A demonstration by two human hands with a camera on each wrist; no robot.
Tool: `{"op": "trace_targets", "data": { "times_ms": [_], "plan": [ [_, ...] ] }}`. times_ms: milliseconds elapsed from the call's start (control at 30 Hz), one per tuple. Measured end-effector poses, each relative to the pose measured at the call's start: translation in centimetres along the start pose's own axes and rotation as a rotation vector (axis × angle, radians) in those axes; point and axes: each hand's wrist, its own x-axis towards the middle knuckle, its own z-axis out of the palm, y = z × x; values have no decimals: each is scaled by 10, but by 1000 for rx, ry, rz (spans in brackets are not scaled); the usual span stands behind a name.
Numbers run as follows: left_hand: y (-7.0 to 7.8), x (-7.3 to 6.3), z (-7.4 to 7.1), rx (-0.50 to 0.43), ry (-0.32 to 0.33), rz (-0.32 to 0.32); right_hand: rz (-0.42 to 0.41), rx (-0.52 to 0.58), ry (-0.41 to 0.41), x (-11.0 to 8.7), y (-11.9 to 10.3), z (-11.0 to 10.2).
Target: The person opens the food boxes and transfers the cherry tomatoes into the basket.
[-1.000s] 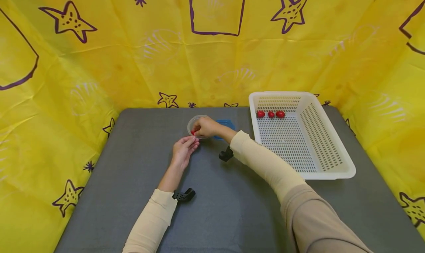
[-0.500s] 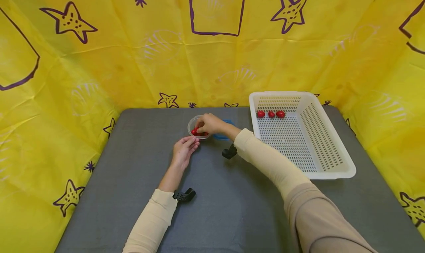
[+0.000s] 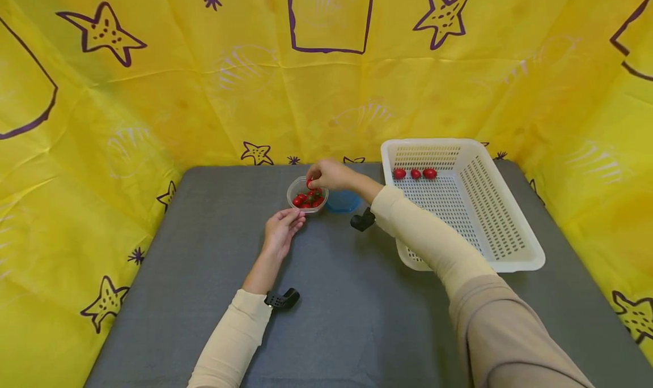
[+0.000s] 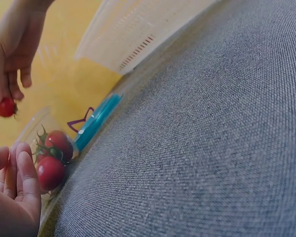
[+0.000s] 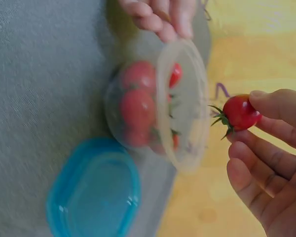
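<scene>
My left hand pinches the near rim of a clear plastic container between thumb and fingertips. Several red cherry tomatoes with green stems lie inside it. Above the container's far side is my right hand, its thumb and fingers pinching one cherry tomato. The right wrist view shows this tomato just outside the container's mouth, green calyx turned toward it. In the left wrist view, the held tomato hangs from the right fingertips, apart from the rim.
A blue lid lies on the grey table, right beside the container. Farther right stands a white slotted basket with 3 cherry tomatoes at its back left. Yellow patterned cloth surrounds the table's back and sides.
My right hand has risen out of the container and moved up and to the right with a cherry tomato. More tomatoes inside now show. My left hand stays at the rim.
</scene>
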Motion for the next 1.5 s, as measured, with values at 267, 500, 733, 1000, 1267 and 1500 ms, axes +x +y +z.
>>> {"op": "trace_targets", "data": {
  "times_ms": [267,500,733,1000,1267,1500],
  "plan": [
    [2,1,0,14,4,1,-12,43,82,-12,6,-39],
    [1,1,1,9,6,-8,46,-56,121,-30,19,-71],
    [0,1,1,5,5,-9,145,-146,151,-49,38,-96],
    [-1,3,1,1,5,1,131,-283,210,-62,58,-113],
    [0,3,0,-11,27,16,209,-421,189,-77,79,-124],
    [1,2,-3,1,45,14,286,-496,158,-93,108,-123]
  ]
}}
